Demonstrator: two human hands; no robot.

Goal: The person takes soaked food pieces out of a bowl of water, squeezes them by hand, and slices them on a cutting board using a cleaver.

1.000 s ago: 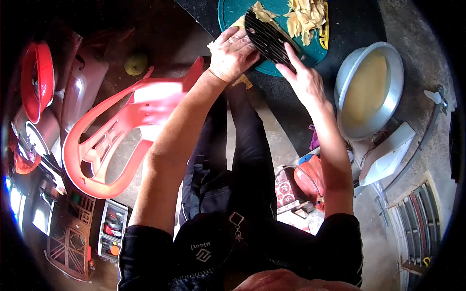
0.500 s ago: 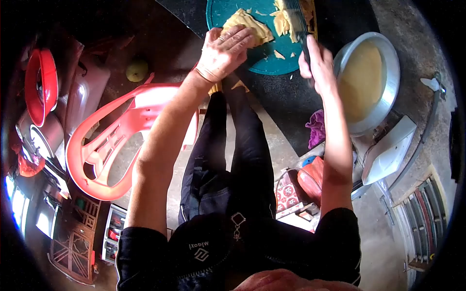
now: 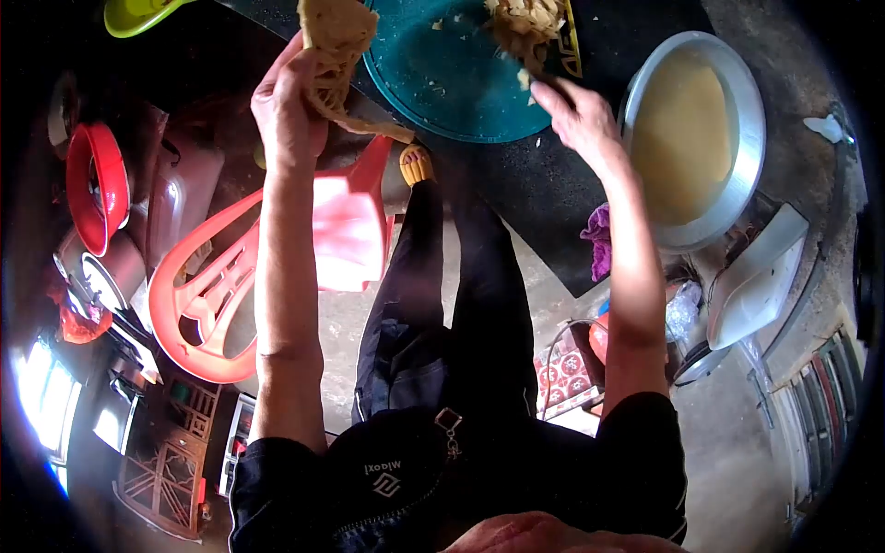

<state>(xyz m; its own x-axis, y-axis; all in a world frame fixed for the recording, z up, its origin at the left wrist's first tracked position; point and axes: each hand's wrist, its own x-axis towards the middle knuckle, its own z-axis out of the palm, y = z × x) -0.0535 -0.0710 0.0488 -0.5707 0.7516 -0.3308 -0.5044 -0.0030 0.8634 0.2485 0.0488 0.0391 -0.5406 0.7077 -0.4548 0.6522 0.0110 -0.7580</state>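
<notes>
My left hand (image 3: 288, 101) is raised left of the round green cutting board (image 3: 452, 92), closed on a pale yellow layered piece of food (image 3: 339, 37). Thin shreds and one long strip dangle from that piece. At the board's right side my right hand (image 3: 583, 118) grips a knife (image 3: 533, 66), whose blade is mostly hidden. A heap of pale chopped shreds (image 3: 527, 18) lies around the blade at the top edge of the view. Small crumbs dot the board.
A big metal basin (image 3: 687, 138) of yellowish liquid stands right of the board on the dark surface. Purple cloth (image 3: 598, 241) hangs near its edge. A pink plastic chair (image 3: 217, 295) is at my left, with a red basin (image 3: 97, 189) beyond. A lime-green scoop-like item (image 3: 138, 17) shows top left.
My left hand has lifted the yellow piece off the board and carried it left, its shreds now hanging. My right hand has shifted slightly left with the knife. The lime-green item has come into view.
</notes>
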